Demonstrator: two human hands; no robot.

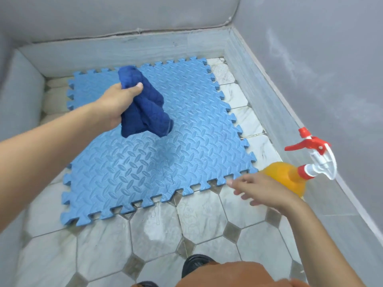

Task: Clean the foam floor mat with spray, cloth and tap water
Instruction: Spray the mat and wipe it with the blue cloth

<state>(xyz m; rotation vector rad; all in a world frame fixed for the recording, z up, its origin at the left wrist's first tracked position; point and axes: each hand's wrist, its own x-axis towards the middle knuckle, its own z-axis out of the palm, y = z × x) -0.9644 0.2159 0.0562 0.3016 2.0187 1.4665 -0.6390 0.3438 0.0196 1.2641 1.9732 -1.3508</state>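
Note:
A blue foam mat [186, 146] with a diamond-plate pattern and jigsaw edges lies on the tiled floor. Near its middle is a darker wet patch. My left hand [118, 100] grips a dark blue cloth [145, 112], which hangs bunched above the mat's far half. My right hand [261, 188] hovers by the mat's near right corner, fingers spread and holding nothing. Just behind that hand stands an orange spray bottle [290, 177] with a red and white trigger head; hand and bottle are apart.
Grey walls with a grey skirting ledge [259, 96] close in the far side and the right side. White octagonal floor tiles [161, 230] cover the near floor. My dark shoe [196, 264] and orange shorts show at the bottom edge.

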